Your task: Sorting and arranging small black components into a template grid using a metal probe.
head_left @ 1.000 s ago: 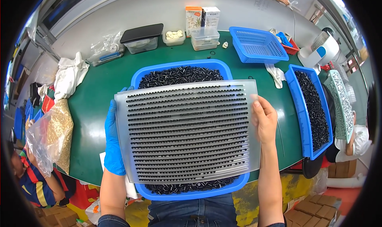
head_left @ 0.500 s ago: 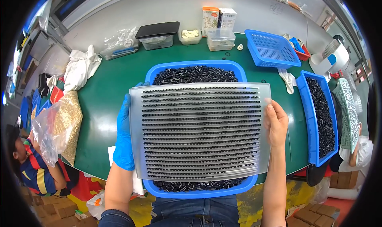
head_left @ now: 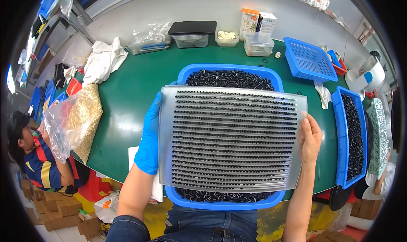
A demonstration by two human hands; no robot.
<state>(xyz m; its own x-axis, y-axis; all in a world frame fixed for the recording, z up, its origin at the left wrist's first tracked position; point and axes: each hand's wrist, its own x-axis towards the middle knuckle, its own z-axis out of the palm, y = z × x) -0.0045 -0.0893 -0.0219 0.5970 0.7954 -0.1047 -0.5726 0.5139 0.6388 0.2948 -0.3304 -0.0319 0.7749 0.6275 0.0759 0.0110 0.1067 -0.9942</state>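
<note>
A translucent plate (head_left: 166,157) with many rows of small black pieces set in it is held over a blue tub (head_left: 183,75). The tub is filled with loose black cylindrical pieces (head_left: 229,78), which show beyond the plate's far and near edges. My left hand (head_left: 150,136), in a blue glove, grips the plate's left edge; some of its fingers are hidden behind it. My bare right hand (head_left: 309,136) holds the right edge, its fingers partly behind the plate. Black pieces fill most of the rows, with some gaps toward the near right.
To the right, a long blue bin (head_left: 341,157) holds more black pieces. An empty blue basket (head_left: 311,61) and clear boxes (head_left: 258,44) stand at the back. A bag of golden pieces (head_left: 87,119) lies left, beside a seated person (head_left: 40,161). Another person is behind the partition.
The whole scene, plate and hands included, has shifted rightward in the picture as the view turned. Both hands keep hold of the plate, which stays over the tub.
</note>
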